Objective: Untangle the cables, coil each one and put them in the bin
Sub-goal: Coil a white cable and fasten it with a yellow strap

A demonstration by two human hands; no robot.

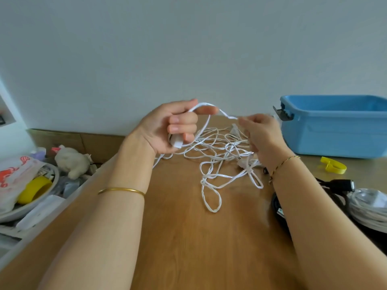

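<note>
A long white cable (217,155) lies in a loose tangle on the wooden table (184,227), its loops reaching toward me. My left hand (167,128) is raised above the table, fingers curled round the cable's white end piece, with one loop arching over its fingertips. That loop runs right to my right hand (261,135), which pinches the strand at its fingertips. The blue plastic bin (335,130) stands at the back right against the wall; its inside is mostly hidden from me.
A yellow tie strip (333,165) lies in front of the bin. Black cables with a plug (343,185) and a coiled white cable (370,210) sit at the right edge. Left of the table are a bowl with yellow tape (34,189), a plush toy (71,161) and other clutter.
</note>
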